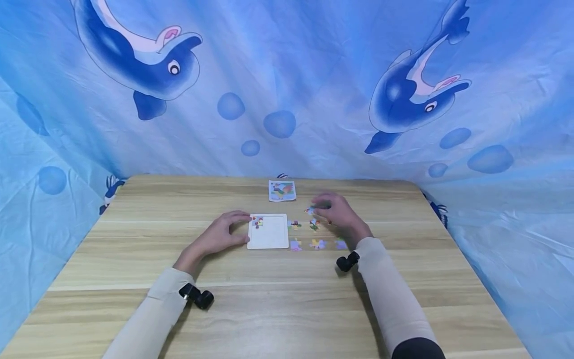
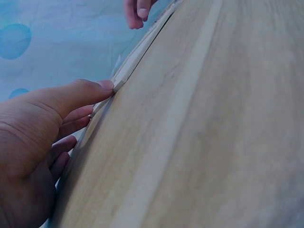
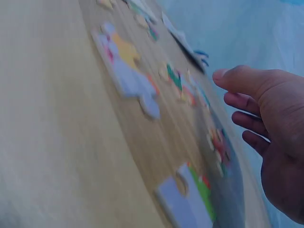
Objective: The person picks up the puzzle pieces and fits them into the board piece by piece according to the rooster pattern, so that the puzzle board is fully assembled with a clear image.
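Note:
A white square puzzle tray [image 1: 273, 234] lies on the table with a small joined patch of picture pieces [image 1: 257, 222] in its upper left corner. My left hand [image 1: 220, 232] holds the tray at its left side, thumb at the near corner and fingers at the far one. To the right, my right hand [image 1: 336, 210] hovers over loose puzzle pieces, fingers loosely bent. Its fingertips are right by a small colourful piece [image 1: 309, 211] in the head view. The right wrist view shows thumb and fingers apart, with a purple and yellow piece [image 3: 126, 66] and a purple-green piece [image 3: 187, 197] below.
A small picture card [image 1: 282, 191] lies behind the tray. Several loose pieces, among them a yellow-purple piece [image 1: 318, 244] and a purple piece [image 1: 296, 245], form rough rows on the wooden table [image 1: 269, 309]. A blue dolphin-print curtain [image 1: 287, 75] hangs behind.

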Demonstrator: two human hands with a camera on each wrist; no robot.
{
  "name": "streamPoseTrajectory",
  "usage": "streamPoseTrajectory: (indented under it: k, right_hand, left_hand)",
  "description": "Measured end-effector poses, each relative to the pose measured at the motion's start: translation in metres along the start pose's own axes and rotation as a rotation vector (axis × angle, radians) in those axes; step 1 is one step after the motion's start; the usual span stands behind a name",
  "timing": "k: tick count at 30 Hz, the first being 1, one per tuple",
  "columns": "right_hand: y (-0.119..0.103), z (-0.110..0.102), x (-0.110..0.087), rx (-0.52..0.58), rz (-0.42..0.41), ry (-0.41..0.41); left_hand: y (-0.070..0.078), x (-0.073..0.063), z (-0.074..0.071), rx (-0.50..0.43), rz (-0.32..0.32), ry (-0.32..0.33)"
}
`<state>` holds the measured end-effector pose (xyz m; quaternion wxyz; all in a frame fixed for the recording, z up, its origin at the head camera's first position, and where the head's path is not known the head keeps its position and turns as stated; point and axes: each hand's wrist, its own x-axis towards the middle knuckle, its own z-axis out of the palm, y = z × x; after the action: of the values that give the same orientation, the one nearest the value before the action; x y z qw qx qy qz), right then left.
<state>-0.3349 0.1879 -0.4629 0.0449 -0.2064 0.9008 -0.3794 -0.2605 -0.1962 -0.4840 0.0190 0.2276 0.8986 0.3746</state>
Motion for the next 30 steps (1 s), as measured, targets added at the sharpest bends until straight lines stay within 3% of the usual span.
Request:
streamPoseTrajectory:
  k: [10,21,30]
  right_hand:
    - [0.021,0.002,0.005,0.037,0.017,-0.033]
    - [0.019,0.004,0.005,0.01,-0.007,-0.036]
    - [0.018,0.006,0.004,0.003,0.029,0.003]
  left_hand:
    - [0.002,0.0,0.0,0.006,-0.015,-0.004]
    - [0.001,-0.001,0.001,0.017,-0.015,0.003]
    - [0.003,-0.002,0.0,-0.001,-0.021,-0.003]
